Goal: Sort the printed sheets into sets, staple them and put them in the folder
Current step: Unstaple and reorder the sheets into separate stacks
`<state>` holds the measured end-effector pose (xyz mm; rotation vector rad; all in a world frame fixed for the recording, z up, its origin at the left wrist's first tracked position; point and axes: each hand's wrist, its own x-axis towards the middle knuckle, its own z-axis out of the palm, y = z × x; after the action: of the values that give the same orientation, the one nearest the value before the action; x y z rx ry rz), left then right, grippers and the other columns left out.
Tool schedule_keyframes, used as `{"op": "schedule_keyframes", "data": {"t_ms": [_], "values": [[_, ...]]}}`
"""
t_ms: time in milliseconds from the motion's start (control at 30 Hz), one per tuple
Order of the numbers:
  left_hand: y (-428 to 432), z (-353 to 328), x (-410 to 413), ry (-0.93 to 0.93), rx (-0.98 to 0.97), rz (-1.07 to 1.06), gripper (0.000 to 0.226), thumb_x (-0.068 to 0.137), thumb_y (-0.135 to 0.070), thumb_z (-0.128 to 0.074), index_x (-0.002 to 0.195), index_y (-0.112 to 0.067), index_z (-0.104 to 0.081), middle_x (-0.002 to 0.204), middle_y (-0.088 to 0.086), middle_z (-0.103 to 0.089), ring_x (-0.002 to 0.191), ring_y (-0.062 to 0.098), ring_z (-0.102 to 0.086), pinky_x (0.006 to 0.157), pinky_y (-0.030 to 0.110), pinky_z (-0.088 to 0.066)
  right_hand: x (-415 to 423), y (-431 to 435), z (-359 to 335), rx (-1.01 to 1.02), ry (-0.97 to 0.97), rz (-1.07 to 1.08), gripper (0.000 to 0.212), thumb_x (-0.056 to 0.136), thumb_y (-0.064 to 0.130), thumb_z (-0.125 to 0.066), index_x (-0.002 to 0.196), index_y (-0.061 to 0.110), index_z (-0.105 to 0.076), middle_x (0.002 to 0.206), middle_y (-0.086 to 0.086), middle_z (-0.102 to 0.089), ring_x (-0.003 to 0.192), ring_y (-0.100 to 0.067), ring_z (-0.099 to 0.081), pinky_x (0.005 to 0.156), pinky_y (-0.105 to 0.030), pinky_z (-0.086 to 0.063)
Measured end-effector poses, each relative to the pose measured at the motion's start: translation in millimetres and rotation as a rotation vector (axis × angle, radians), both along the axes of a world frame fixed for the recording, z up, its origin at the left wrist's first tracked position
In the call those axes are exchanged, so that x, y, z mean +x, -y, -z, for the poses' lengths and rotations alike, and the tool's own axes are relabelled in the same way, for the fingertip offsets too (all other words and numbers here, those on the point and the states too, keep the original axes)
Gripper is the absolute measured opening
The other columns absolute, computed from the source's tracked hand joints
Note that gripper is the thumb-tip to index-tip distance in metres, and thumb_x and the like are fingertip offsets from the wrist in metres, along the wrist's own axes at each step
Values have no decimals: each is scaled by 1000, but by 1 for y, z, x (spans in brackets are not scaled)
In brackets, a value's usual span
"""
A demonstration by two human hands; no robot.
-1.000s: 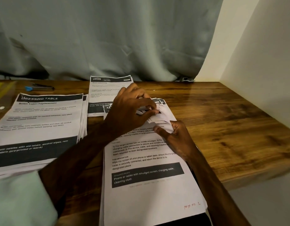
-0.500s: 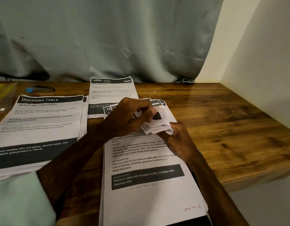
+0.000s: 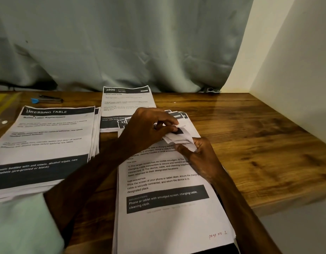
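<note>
Wood-grain brown right across the surface [image 3: 250, 143], and in the middle of it lies the front stack [image 3: 167, 220] of printed sheets. Its top page is a phone-and-tablet cleaning job, with "page no 1" penned in red at the near right corner.

Both hands are working the far end of the front stack. The left hand [image 3: 145, 131] reaches in from the left with fingers curled, thumb and fingertips pinching a few lifted sheet corners [image 3: 178, 139] — that grip is firmly on paper. The right hand [image 3: 202, 154] sits at the stack's right edge, thumb over and fingers tucked under the same bent-up bundle, so its grip has paper too. The corners fan apart between the two hands, and the rest of the front stack lies flat.

Left of the front stack is the Dressing Table stack [image 3: 45, 140], slightly fanned. Just beyond the front stack is the Kitchen stack [image 3: 127, 103], its near edge under the front stack's far-left corner. Further off to the far left lies a stapler [image 3: 46, 99] with a blue end, and past it a yellow-tinted folder [image 3: 2, 107] — partly out of view. A grey-green curtain [image 3: 121, 43] hangs behind, a cream wall [image 3: 295, 70] stands to the right, and a pale sleeve [image 3: 21, 226] shows at the near left.
</note>
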<state>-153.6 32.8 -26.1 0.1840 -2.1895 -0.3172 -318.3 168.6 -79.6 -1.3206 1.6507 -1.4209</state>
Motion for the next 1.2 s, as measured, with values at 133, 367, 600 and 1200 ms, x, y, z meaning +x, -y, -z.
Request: {"op": "schedule_keyframes", "data": {"t_ms": [133,367,600,1200], "values": [[0,1,-1,-14,14,18,23,87,-22,-78,106,-10,-77,97,-3,-78,87,3,-70,74,18,-53,2,-1,-2,-20,-36,4,28,90,27,-73,117,17,-73,110,5,-76,101,-15,-73,84,-46,-62],[2,5,-3,-8,-86,-42,29,97,-37,-62,104,-14,-77,100,-2,-76,84,9,-68,73,21,-55,2,-2,-4,-16,13,-18,22,93,25,-71,114,16,-72,111,0,-76,100,-21,-74,81,-48,-62],[-5,2,-3,-3,-164,-113,28,98,-45,-60,97,-20,-72,93,-9,-70,84,-3,-48,62,15,-40,3,-3,-4,17,32,-8,22,95,22,-69,115,12,-70,110,-3,-75,95,-23,-75,75,-42,-64],[32,-26,26,-194,1091,57,76,78,-61,-79,137,-20,-55,133,2,-67,121,23,-65,106,47,-50,1,-13,-110,-158,294,270,18,95,23,-69,106,9,-69,94,-9,-78,82,-29,-77,70,-41,-64]]}}
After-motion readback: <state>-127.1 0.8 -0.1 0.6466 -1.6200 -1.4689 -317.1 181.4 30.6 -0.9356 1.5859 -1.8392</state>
